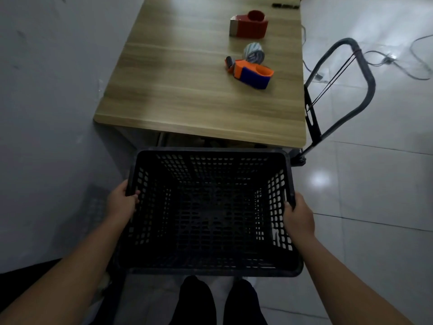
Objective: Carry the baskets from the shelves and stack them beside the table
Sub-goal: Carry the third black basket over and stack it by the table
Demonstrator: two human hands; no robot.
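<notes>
A black perforated plastic basket (210, 160) hangs in front of me, just before the near end of the wooden table (178, 90). My left hand (121, 202) grips its left rim and my right hand (298, 218) grips its right rim. The basket is empty and held level above the floor. My feet show below its near edge. No shelves or other baskets are clearly in view.
A grey wall (46, 113) runs along the left. A folding hand trolley (339, 90) leans at the table's right corner. On the table lie a red tape dispenser (249, 25), an orange and blue one (251, 72) and a cloth roll (254, 52). Cables (398, 64) trail over the tiled floor.
</notes>
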